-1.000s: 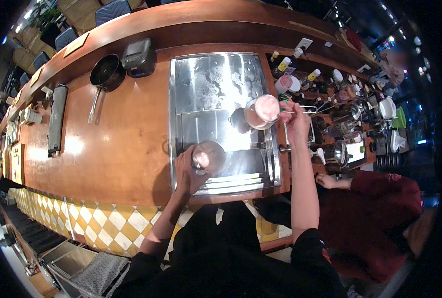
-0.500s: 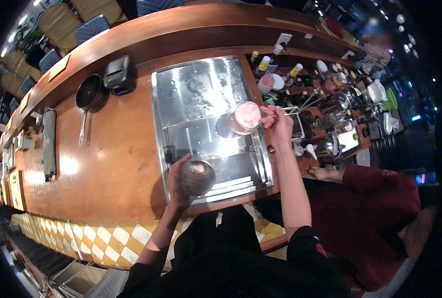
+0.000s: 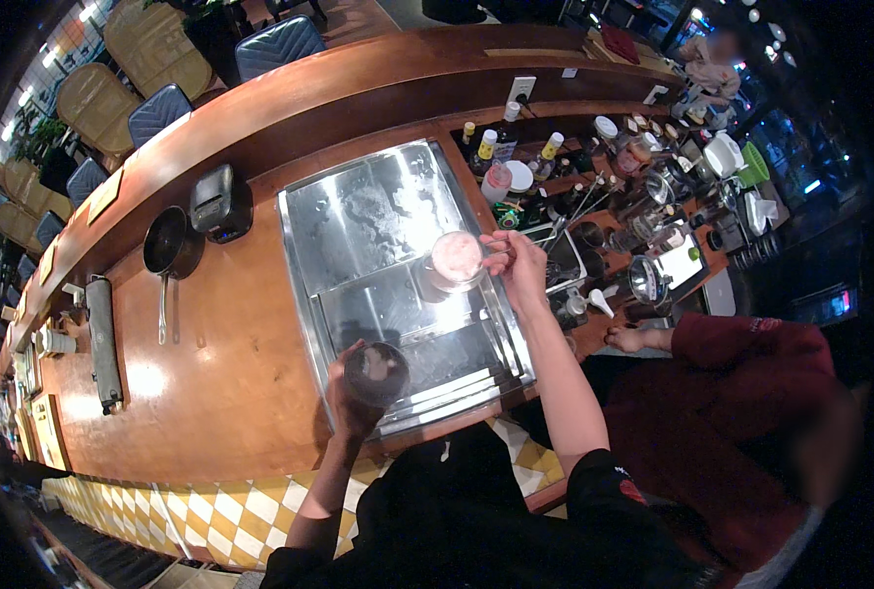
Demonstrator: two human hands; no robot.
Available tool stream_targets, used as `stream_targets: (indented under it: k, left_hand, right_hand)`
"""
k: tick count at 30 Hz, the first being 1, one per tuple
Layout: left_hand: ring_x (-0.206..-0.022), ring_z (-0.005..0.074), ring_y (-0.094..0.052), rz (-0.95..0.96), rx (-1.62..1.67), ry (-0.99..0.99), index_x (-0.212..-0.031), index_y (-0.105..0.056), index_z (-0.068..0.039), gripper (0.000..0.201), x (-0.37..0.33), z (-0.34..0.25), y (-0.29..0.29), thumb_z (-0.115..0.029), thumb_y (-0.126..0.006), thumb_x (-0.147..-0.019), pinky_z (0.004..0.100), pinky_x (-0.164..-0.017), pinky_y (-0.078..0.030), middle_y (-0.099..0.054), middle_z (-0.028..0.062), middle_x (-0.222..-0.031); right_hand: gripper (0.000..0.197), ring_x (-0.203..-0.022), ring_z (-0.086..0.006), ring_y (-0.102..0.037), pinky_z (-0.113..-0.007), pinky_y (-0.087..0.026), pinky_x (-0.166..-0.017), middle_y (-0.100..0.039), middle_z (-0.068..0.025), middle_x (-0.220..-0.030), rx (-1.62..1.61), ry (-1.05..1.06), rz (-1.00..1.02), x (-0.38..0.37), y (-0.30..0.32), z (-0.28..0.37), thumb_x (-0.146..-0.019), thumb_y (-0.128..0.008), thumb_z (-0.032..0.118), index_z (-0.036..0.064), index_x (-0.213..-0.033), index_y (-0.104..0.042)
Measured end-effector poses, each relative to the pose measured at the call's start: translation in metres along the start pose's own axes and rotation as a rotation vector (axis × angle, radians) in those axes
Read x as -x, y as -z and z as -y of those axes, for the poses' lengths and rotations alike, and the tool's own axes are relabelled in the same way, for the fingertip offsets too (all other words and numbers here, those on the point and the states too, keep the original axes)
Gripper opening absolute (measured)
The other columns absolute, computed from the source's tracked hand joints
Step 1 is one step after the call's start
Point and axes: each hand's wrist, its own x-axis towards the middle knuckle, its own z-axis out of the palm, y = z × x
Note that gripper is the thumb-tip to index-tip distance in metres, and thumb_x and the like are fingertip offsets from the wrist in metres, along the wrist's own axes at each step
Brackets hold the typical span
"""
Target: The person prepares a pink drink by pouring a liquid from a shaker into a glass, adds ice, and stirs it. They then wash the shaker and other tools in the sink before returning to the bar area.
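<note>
My left hand (image 3: 351, 398) is wrapped round a dark grey, round metal cup (image 3: 378, 373), which looks like a shaker tin. It is above the near left part of a metal work tray (image 3: 368, 206). At the tray's right side is a clear glass mug (image 3: 456, 282) with a pink, frothy drink (image 3: 456, 256) up near its rim. The fingers of my right hand (image 3: 516, 265) are closed at the mug's right side, where its handle seems to be. I cannot tell whether the mug's base rests on the tray.
Bottles (image 3: 483, 152), jars and bar tools crowd the right. A person in a dark red sleeve (image 3: 727, 353) stands close on my right, one hand (image 3: 626, 339) at the counter edge. A black pan (image 3: 170, 242), a black device (image 3: 222, 203) and a grey roll (image 3: 105, 344) occupy the left.
The view has turned, so the counter sits lower and partly further left. Both hands keep hold of the metal cup and the glass mug, with little change in their grip.
</note>
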Motion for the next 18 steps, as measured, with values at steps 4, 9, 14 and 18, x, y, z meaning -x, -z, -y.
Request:
stream_targets:
  k: [4, 9, 14, 18]
  left_hand:
    - [-0.109, 0.0325, -0.062, -0.018, -0.001, 0.057, -0.119, -0.064, -0.004, 0.065, 0.0, -0.004, 0.0, -0.022, -0.09, -0.062, 0.0397, -0.091, -0.052, -0.065, 0.0155, -0.121]
    - [-0.109, 0.0329, -0.062, -0.021, -0.021, -0.01, -0.121, -0.063, -0.004, 0.069, -0.001, 0.002, -0.002, -0.024, -0.091, -0.061, 0.0408, -0.091, -0.051, -0.065, 0.0148, -0.119]
    - [-0.11, 0.033, -0.062, -0.013, -0.037, 0.03, -0.118, -0.065, -0.005, 0.064, -0.003, -0.007, -0.001, -0.025, -0.09, -0.063, 0.0405, -0.092, -0.051, -0.065, 0.0152, -0.121]
    - [-0.112, 0.0326, -0.061, 0.021, -0.001, 0.02, -0.113, -0.069, -0.007, 0.057, -0.001, -0.003, -0.002, -0.026, -0.09, -0.064, 0.0405, -0.093, -0.05, -0.064, 0.0155, -0.124]
  right_hand:
    - [0.031, -0.063, -0.0167, -0.068, -0.024, -0.052, -0.053, -0.071, -0.0225, -0.103, -0.011, -0.009, 0.001, -0.003, 0.005, -0.005, -0.105, -0.045, 0.023, -0.0042, -0.106, -0.06]
    - [0.031, -0.063, -0.0177, -0.069, -0.024, -0.05, -0.052, -0.071, -0.0193, -0.101, 0.011, 0.025, -0.006, 0.0, -0.001, -0.001, -0.106, -0.042, 0.023, -0.0034, -0.108, -0.058]
    - [0.031, -0.063, -0.017, -0.068, -0.024, -0.05, -0.052, -0.071, -0.0185, -0.101, 0.008, 0.0, -0.03, -0.002, 0.005, -0.009, -0.106, -0.042, 0.023, -0.0033, -0.108, -0.058]
    - [0.031, -0.063, -0.0175, -0.068, -0.025, -0.05, -0.052, -0.071, -0.0184, -0.1, -0.044, 0.033, -0.017, 0.002, -0.004, 0.0, -0.106, -0.042, 0.023, -0.0042, -0.108, -0.058]
